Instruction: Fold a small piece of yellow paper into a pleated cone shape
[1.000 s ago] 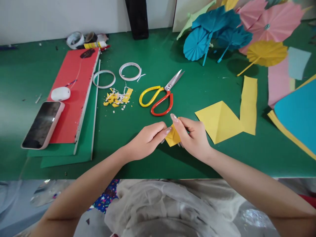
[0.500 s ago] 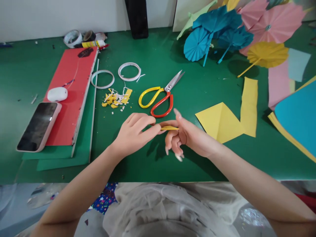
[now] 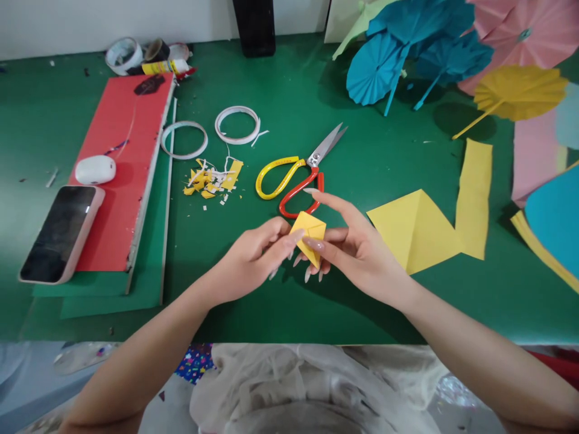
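In the head view, the left hand pinches the folded yellow paper mid-view; the right hand grips it too, thumb on its face, index finger pointing toward 11 o'clock. From the paper, the scissors lie near at 12, yellow scraps at 10, a creased yellow sheet at 3. Green worktop stretches at 6 to its near edge.

single head-worn view, facing forward and down, near left hand, right hand, green table
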`<state>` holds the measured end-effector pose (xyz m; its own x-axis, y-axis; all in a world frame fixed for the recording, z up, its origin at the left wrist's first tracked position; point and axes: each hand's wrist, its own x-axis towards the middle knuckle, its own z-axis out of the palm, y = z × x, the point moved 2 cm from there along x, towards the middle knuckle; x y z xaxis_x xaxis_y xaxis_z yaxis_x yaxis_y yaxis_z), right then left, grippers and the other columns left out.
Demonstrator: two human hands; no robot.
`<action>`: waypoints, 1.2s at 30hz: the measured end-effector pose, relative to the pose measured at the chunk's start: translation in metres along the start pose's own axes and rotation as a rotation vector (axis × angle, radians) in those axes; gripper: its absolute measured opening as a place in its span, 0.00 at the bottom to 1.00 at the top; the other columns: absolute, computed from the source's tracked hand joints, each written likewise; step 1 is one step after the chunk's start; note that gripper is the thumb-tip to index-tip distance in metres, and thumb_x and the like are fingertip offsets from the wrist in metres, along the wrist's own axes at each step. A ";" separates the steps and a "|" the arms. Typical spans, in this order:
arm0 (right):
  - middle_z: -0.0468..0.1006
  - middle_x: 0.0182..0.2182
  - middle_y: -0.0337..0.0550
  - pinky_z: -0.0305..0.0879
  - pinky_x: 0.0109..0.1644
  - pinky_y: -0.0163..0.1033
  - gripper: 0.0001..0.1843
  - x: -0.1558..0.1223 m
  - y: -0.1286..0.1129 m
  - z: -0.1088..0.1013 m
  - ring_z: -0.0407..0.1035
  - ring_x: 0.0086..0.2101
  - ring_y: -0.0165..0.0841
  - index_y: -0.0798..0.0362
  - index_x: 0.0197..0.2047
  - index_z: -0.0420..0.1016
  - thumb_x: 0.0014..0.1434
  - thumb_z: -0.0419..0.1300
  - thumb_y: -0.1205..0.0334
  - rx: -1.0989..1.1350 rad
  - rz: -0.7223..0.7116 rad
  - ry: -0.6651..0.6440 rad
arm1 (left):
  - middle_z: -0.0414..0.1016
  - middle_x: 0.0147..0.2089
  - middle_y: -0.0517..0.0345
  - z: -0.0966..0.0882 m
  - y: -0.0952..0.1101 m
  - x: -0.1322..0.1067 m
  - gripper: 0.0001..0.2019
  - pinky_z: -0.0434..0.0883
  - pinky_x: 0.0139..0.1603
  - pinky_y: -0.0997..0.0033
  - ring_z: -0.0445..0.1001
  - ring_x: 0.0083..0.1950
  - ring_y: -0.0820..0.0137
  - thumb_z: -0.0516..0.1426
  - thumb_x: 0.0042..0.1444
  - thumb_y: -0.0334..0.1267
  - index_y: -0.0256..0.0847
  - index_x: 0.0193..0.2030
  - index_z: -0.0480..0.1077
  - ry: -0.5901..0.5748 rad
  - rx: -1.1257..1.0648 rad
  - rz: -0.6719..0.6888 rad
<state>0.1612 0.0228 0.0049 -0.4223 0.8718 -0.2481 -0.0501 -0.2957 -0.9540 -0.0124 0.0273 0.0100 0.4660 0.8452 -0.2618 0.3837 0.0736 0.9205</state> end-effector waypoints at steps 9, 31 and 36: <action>0.79 0.29 0.40 0.65 0.22 0.28 0.19 0.002 0.007 0.004 0.73 0.24 0.27 0.53 0.51 0.65 0.59 0.60 0.56 0.085 0.219 -0.209 | 0.59 0.19 0.68 0.002 0.002 0.001 0.16 0.59 0.20 0.79 0.58 0.19 0.79 0.49 0.63 0.46 0.40 0.26 0.56 0.012 -0.140 -0.063; 0.80 0.28 0.44 0.66 0.23 0.27 0.14 -0.001 0.011 0.007 0.72 0.24 0.26 0.58 0.32 0.77 0.54 0.63 0.53 -0.036 0.300 -0.273 | 0.59 0.21 0.66 0.007 0.002 0.003 0.14 0.56 0.19 0.79 0.57 0.21 0.79 0.52 0.60 0.45 0.39 0.27 0.59 0.071 -0.054 0.037; 0.80 0.27 0.43 0.67 0.23 0.28 0.15 -0.003 0.014 0.007 0.73 0.24 0.26 0.58 0.31 0.75 0.58 0.59 0.53 -0.071 0.306 -0.344 | 0.63 0.22 0.65 0.010 -0.001 0.005 0.12 0.60 0.21 0.80 0.62 0.22 0.78 0.58 0.54 0.43 0.39 0.28 0.62 -0.013 -0.004 0.059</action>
<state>0.1551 0.0134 -0.0063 -0.6846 0.5647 -0.4609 0.1804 -0.4814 -0.8577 -0.0021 0.0256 0.0053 0.4977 0.8413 -0.2109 0.3523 0.0261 0.9355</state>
